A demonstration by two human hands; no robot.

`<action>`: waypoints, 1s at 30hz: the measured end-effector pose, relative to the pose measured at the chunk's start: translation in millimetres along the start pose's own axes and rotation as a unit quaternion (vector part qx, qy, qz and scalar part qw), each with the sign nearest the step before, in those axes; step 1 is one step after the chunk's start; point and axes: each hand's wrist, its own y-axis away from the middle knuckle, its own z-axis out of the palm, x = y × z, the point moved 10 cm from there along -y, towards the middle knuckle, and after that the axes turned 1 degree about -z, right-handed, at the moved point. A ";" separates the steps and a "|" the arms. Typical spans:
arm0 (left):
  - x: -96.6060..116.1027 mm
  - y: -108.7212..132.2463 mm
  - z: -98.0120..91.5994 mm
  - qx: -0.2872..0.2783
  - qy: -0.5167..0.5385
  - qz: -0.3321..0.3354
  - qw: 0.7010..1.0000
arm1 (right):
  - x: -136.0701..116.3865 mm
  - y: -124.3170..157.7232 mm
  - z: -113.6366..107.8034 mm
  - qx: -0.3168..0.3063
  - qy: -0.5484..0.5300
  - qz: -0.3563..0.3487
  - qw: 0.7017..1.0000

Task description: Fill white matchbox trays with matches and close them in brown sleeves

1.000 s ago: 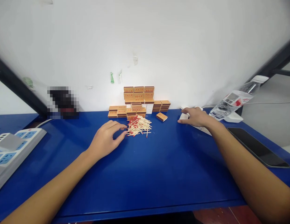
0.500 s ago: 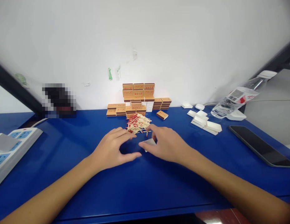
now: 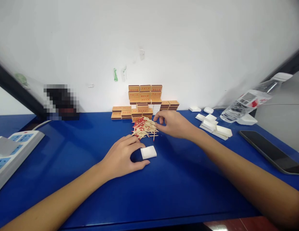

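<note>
A small white matchbox tray (image 3: 148, 152) lies on the blue tabletop. My left hand (image 3: 124, 157) rests beside it, thumb and fingers parted around its left end, with the fingertips at its edge. A heap of red-tipped matches (image 3: 145, 127) lies just beyond the tray. At the right side of that heap is my right hand (image 3: 172, 123), fingers curled, with a gap between thumb and forefinger and nothing visible in it. Orange matchboxes (image 3: 145, 95) are stacked against the wall behind the matches.
Several white trays (image 3: 213, 125) lie in a loose pile to the right. Beyond them, a clear plastic bottle (image 3: 250, 99) leans to the right. A dark phone (image 3: 272, 150) lies near the right edge. On the left is a power strip (image 3: 21, 150) with blue sockets.
My right hand has moved away from the white tray, up to the matches, now covering where a loose matchbox lay. The tray is now fully visible near my left hand, which has barely moved.
</note>
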 end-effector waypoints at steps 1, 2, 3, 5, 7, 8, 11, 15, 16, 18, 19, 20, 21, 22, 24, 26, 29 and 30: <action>0.0 -0.2 0.3 -0.003 0.006 0.001 1.000 | 2.3 -4.8 0.9 -0.006 -0.006 -0.003 1.000; -0.2 -0.5 0.1 -0.004 0.010 0.002 1.000 | 3.4 -9.6 2.5 -0.013 -0.012 -0.006 1.000; -0.7 -0.7 -0.3 -0.005 0.013 0.002 1.000 | 3.2 -14.2 4.9 -0.021 -0.018 -0.010 1.000; -2.1 -1.0 -1.6 -0.007 0.016 0.003 1.000 | 0.3 -21.9 10.5 -0.034 -0.023 -0.015 0.999; -3.5 -1.0 -2.8 -0.007 0.017 0.004 1.000 | -4.0 -27.2 16.3 -0.044 -0.019 -0.017 0.999; -4.1 -0.9 -3.2 -0.007 0.016 0.004 1.000 | -6.1 -29.0 18.9 -0.048 -0.016 -0.017 0.999; -5.7 -0.1 -4.5 -0.004 0.008 0.008 1.000 | -9.9 -31.9 23.9 -0.055 -0.003 -0.017 0.998; -8.3 0.9 -5.3 -0.004 -0.008 0.008 1.000 | -11.3 -34.3 25.9 -0.064 0.021 -0.026 0.997; -9.1 0.9 -5.2 -0.007 -0.012 0.007 1.000 | -11.7 -35.1 25.9 -0.067 0.028 -0.031 0.997; -10.5 0.7 -4.9 -0.011 -0.015 0.003 1.000 | -12.3 -36.6 26.1 -0.072 0.041 -0.044 0.996; -11.0 0.5 -4.9 -0.013 -0.015 0.002 1.000 | -12.1 -37.4 26.1 -0.074 0.046 -0.050 0.995; -11.5 0.2 -5.2 -0.013 -0.014 0.000 1.000 | -11.4 -38.1 26.2 -0.076 0.050 -0.055 0.994; -11.8 -0.1 -5.8 -0.011 -0.012 0.000 1.000 | -10.4 -38.6 26.5 -0.077 0.054 -0.059 0.994; -11.8 -0.3 -6.5 -0.010 -0.010 0.000 1.000 | -9.2 -38.9 27.0 -0.079 0.057 -0.063 0.993; -12.1 -0.5 -7.4 -0.008 -0.007 0.000 1.000 | -7.0 -38.9 28.1 -0.082 0.064 -0.072 0.992; -12.5 -0.4 -7.5 -0.009 -0.007 0.000 1.000 | -5.6 -38.4 28.4 -0.084 0.071 -0.079 0.991; -12.7 -0.3 -7.5 -0.008 -0.008 0.001 1.000 | -6.2 -38.1 25.8 -0.085 0.084 -0.086 0.989; -12.6 -0.4 -7.4 -0.008 -0.009 0.001 1.000 | -7.1 -38.2 24.0 -0.087 0.088 -0.088 0.988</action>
